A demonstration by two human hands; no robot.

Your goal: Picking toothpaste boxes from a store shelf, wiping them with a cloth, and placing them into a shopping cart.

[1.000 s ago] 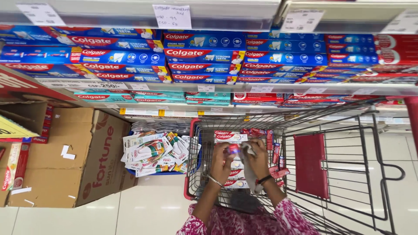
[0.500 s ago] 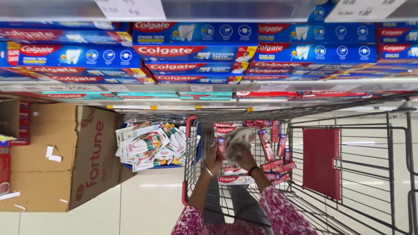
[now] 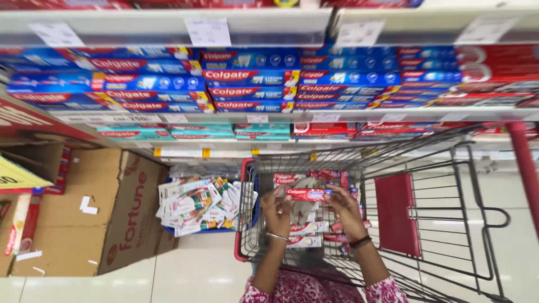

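Over the shopping cart [image 3: 449, 185], both hands share one red toothpaste box [image 3: 307, 194] — L hand [image 3: 277, 210] fingers closed on its left end, R hand [image 3: 343, 209] on the right end, box level, w/ more boxes [image 3: 306, 230] lying in the cart below — shelves [image 3: 269, 115] of boxes ahead.

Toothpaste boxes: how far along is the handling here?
Done: shelves look well filled with boxes. In hand: left hand and right hand hold one red toothpaste box by its ends over the cart. Left: more boxes lie in it.
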